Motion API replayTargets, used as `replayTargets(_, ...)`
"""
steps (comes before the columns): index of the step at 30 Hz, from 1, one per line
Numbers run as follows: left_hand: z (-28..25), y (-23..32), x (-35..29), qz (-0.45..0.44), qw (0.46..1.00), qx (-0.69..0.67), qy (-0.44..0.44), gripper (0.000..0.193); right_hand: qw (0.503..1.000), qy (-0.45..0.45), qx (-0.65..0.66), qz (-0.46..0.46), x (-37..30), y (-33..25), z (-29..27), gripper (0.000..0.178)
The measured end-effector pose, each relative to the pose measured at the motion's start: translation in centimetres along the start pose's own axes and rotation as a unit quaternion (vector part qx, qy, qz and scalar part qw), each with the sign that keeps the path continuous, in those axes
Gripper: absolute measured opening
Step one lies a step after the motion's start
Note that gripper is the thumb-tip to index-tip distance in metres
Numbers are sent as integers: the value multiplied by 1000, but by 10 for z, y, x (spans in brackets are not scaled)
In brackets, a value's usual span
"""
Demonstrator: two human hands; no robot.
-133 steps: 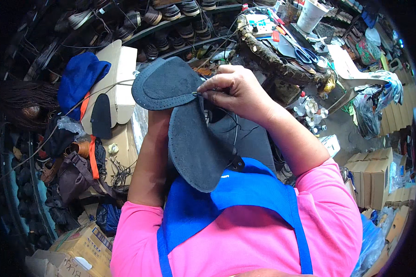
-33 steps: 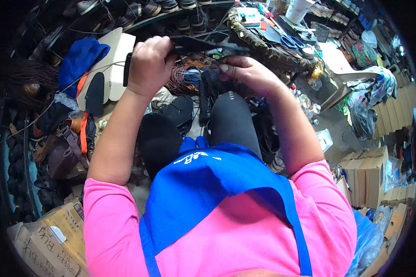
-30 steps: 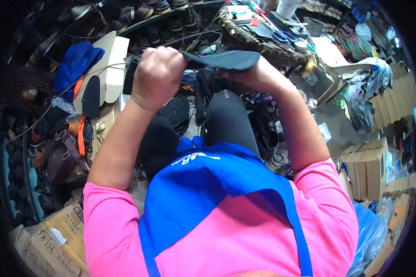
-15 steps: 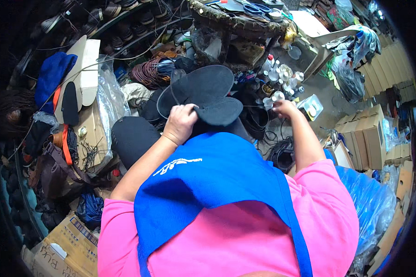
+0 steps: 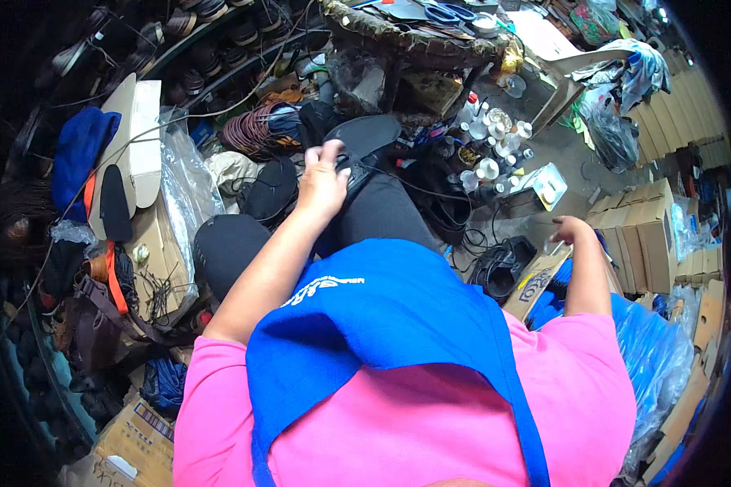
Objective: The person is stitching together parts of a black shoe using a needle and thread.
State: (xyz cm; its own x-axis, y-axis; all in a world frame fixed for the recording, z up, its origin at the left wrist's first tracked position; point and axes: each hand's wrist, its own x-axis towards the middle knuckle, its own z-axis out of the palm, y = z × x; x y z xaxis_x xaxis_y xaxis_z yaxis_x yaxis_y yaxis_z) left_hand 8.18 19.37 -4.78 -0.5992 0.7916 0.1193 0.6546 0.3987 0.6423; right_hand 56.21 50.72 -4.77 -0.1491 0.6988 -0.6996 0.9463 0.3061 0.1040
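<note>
On my lap, over black trousers, lies a black sole-shaped piece (image 5: pixel 371 132), flat and rounded at its far end. My left hand (image 5: pixel 323 188) is closed at its near left edge, fingers bent and partly hiding it. A dark thin cord runs from beside this piece toward the bottles on the right. Far out to the right, my right hand (image 5: pixel 575 230) is held above a cardboard piece, fingers curled together. What they hold, if anything, is too small to make out. A blue apron (image 5: pixel 357 325) covers my front.
White bottles (image 5: pixel 487 169) stand on the floor ahead right, by a white tub (image 5: pixel 549 187). A cluttered worktable (image 5: pixel 414 31) with blue scissors (image 5: pixel 450 13) is at the far side. Stacked cardboard (image 5: pixel 638 231) stands right; a coil of brown cord (image 5: pixel 248 131) lies ahead left.
My right hand has moved outward to the right and nearer to me, away from the bottles. The black piece has tipped lower and flatter; my left hand has turned, its fingers now pointing up.
</note>
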Motion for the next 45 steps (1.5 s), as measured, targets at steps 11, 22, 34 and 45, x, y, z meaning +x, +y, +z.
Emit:
replayTargets(11,-28,27,-5,177,971,158,25,31,792,262,177,-522,-72,-362,7,44)
replayTargets(22,-14,-33,-30,-120,984,-108,-73,40,797,-143,288,-512,-122,-288,-13,27)
replayTargets(34,-19,-46,-23,-156,978,-132,-46,42,699,-403,383,-449,-119,-253,10,33)
replayTargets(45,-137,37,20,183,940,29,-287,24,774,9,270,-573,-119,-371,-108,34)
